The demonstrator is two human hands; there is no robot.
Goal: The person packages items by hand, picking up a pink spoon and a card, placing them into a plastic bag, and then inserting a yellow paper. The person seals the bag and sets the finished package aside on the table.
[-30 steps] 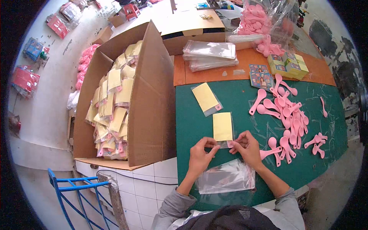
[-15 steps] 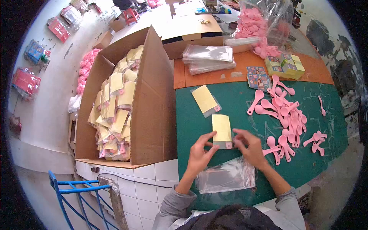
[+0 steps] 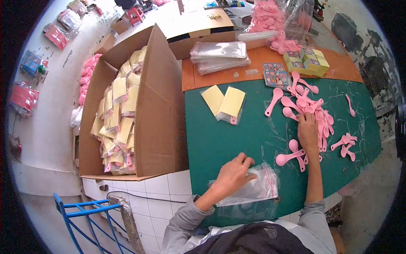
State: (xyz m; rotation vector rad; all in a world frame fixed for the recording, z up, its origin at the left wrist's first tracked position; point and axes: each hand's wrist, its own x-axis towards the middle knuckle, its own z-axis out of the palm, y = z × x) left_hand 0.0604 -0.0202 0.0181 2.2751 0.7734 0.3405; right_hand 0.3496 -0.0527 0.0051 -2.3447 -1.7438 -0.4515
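Observation:
My left hand (image 3: 234,174) is over a stack of clear plastic bags (image 3: 258,192) near the table's front edge. Its fingers are half curled, with the thumb apart from them. My right hand (image 3: 308,131) reaches into a heap of pink spoons (image 3: 325,120), its fingers close together on a spoon whose outline they partly hide. Beyond my left hand, two packed bags lie side by side, overlapping: a left pack (image 3: 212,99) and a right pack (image 3: 231,102), each with a pale yellow card. A pink handle end shows at the right pack's bottom.
A tall cardboard box (image 3: 163,106) full of similar packs stands left of the green table (image 3: 237,139). Stacked clear bags (image 3: 220,53), printed cards (image 3: 306,61) and a bag of pink spoons (image 3: 268,19) are at the back. A blue metal frame (image 3: 84,207) stands lower left.
The pack that was between my hands now lies beside the other pack, released. My right hand has moved right to the spoons, and my left hand has come down over the clear bags.

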